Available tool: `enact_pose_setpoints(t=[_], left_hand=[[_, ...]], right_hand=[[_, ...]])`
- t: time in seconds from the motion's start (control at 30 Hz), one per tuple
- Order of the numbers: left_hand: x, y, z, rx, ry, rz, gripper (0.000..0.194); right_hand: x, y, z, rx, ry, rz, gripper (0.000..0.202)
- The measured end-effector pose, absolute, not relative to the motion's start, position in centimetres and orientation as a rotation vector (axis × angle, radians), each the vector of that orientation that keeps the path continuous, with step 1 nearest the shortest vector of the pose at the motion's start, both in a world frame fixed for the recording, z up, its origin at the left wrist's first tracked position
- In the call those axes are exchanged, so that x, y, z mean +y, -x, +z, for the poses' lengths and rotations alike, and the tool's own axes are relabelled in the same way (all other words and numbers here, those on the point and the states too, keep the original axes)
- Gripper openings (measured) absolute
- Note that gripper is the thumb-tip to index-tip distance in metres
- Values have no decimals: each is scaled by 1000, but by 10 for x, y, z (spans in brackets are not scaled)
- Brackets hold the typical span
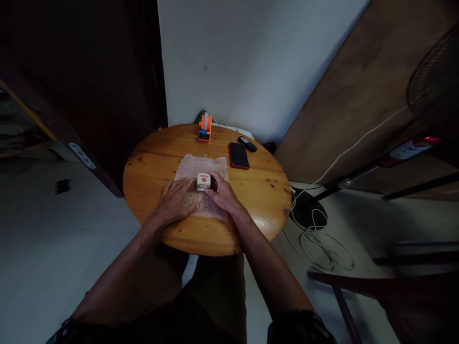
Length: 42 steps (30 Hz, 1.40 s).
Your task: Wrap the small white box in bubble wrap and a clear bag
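Observation:
A small white box point(203, 181) with a red print on top sits on a sheet of pinkish bubble wrap point(193, 165), spread over a round wooden table point(261, 191). My right hand point(223, 192) has its thumb and fingers on the right side of the box, gripping it. Lying flat on the left part of the wrap is my left hand point(176, 199), fingers spread, with nothing held in it.
An orange tape dispenser point(205, 128) stands at the table's back edge. A phone point(238, 155) and a small dark remote point(247, 144) lie at the back right. A fan stand and a coiled white cable point(326, 253) are on the floor to the right.

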<state>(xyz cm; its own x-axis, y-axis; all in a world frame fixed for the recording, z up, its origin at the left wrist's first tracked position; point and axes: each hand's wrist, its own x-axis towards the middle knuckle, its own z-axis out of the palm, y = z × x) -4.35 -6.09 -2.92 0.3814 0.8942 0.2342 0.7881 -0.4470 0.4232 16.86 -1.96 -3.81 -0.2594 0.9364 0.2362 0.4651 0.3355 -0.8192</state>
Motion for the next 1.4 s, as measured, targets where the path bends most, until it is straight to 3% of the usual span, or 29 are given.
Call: enact_pose_setpoints(t=[0.23, 0.4, 0.53, 0.67, 0.8, 1.07, 1.13, 1.3, 1.4], left_hand=[[-61, 42, -29, 1488, -2377, 664, 73], [-64, 44, -19, 1457, -2392, 705, 67], [-72, 52, -16, 1468, -2406, 732, 61], [-84, 60, -21, 1407, -2439, 710, 58], [-95, 63, -23, 1389, -2481, 653, 60], [-90, 52, -8, 1365, -2532, 643, 70], [-82, 48, -5, 1360, -2532, 703, 61], [-54, 38, -1, 1387, -2469, 822, 11], [-41, 35, 1, 1349, -2384, 861, 4]], right_hand=[[-18, -169, -33, -1800, 1173, 961, 66], [-33, -182, 3, -1843, 1258, 869, 57], [-67, -190, 28, -2177, 1088, 878, 44], [-102, -179, 21, -2541, 1199, 541, 51], [-115, -166, 5, -2607, 1389, 146, 36], [-102, -170, 9, -2414, 1408, 183, 28], [-98, -172, 12, -2371, 1449, 212, 27], [-84, -178, 19, -2325, 1458, 306, 23], [-77, -185, 23, -2326, 1474, 380, 32]])
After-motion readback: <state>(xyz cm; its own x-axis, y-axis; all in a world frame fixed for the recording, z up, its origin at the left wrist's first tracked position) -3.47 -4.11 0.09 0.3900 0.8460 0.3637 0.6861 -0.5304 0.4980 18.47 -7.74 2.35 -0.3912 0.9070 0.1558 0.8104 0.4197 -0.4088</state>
